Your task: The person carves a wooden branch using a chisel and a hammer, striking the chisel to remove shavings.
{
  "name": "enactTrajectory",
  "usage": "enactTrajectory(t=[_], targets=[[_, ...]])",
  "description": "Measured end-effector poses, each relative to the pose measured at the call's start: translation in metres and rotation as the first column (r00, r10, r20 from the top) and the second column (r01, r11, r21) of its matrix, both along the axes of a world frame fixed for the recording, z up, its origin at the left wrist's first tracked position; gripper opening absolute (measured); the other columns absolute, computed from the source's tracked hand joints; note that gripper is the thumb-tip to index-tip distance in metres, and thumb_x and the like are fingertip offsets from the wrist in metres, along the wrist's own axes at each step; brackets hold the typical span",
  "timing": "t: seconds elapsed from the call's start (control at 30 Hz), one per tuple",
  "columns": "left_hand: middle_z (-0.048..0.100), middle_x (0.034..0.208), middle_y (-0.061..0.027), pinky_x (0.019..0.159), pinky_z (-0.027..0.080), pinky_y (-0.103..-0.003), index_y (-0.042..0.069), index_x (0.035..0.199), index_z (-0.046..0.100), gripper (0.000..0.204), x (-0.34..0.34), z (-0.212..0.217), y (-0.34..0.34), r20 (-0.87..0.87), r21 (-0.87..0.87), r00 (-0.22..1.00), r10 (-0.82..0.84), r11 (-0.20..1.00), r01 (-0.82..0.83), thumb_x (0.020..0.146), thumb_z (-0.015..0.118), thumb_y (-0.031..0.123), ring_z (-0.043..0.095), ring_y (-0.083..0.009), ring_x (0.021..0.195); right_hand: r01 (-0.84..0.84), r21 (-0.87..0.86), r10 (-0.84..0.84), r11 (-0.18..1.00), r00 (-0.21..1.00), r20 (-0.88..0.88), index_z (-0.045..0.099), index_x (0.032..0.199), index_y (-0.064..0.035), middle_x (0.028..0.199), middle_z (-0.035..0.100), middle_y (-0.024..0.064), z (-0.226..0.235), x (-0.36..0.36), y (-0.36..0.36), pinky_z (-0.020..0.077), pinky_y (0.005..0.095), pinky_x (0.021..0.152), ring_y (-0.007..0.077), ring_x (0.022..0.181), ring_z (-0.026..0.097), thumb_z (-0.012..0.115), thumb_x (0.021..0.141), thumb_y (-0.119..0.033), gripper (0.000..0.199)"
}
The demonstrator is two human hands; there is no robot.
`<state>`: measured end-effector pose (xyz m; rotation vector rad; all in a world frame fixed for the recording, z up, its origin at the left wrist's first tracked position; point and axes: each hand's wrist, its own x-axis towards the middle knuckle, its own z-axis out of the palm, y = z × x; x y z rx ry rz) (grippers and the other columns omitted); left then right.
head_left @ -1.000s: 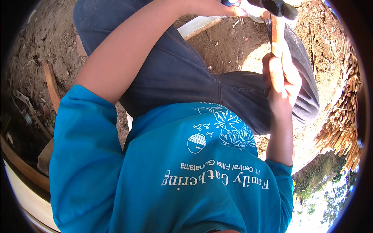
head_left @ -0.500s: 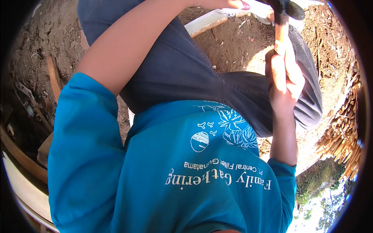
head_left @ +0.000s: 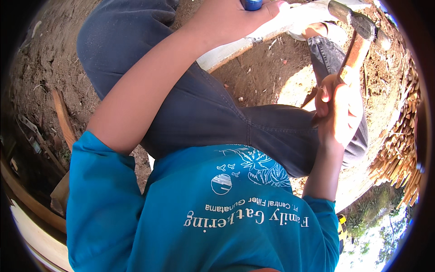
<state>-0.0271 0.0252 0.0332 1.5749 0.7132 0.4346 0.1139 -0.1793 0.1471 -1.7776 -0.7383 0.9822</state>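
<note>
My right hand [head_left: 340, 106] is closed around the wooden handle of a hammer [head_left: 357, 52], whose dark metal head is raised at the upper right. At the top, my left hand [head_left: 231, 20] is closed around a blue-ended handle [head_left: 252, 4] with a rounded butt. The thumb stretches out to the right, and the top edge cuts off the fingers and the rest of that tool. Under and beside the left hand lies a pale, flat-topped beam [head_left: 222, 56], running up to the right. The hammer head is apart from the blue end.
My legs in dark trousers [head_left: 195, 104] are bent around the work, with a foot [head_left: 317, 31] near the beam's far part. Bare soil [head_left: 253, 81] lies between them. A large pile of thin wooden sticks [head_left: 398, 149] is at right, and a wooden strip [head_left: 63, 115] at left.
The hammer has swung out to the right and its head has turned. My left hand shows lower in view, and the blue handle end has come into sight. The whole view has shifted slightly.
</note>
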Motion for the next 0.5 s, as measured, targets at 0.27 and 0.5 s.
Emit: enactTrajectory(t=[0.27,0.5], targets=[[0.071,0.086,-0.0090,0.057,0.051,-0.026,0.005,0.088,0.064,0.037,-0.043,0.009,-0.026,0.098,-0.260,0.961,0.258,0.939,-0.225,0.105,0.059,0.039,0.071,-0.0178,0.088,-0.004,0.059,0.006,0.998,0.999,-0.036,0.054,0.122,0.0006,0.076,0.051,0.0064,-0.012,0.012,0.002,0.0306,0.0203,0.045,0.0076,0.052,0.040,0.052,0.107,-0.032,0.036],[0.070,0.088,-0.0071,0.062,0.055,-0.026,0.005,0.091,0.062,0.032,-0.030,0.000,-0.037,0.115,-0.301,0.973,0.199,0.941,-0.156,0.105,0.060,0.034,0.072,-0.0196,0.097,0.056,0.110,-0.026,0.992,0.965,-0.260,0.058,0.129,0.0031,0.091,0.059,0.0089,-0.018,0.030,-0.006,0.0383,0.0224,0.056,0.0094,0.066,0.049,0.057,0.103,-0.016,0.032]])
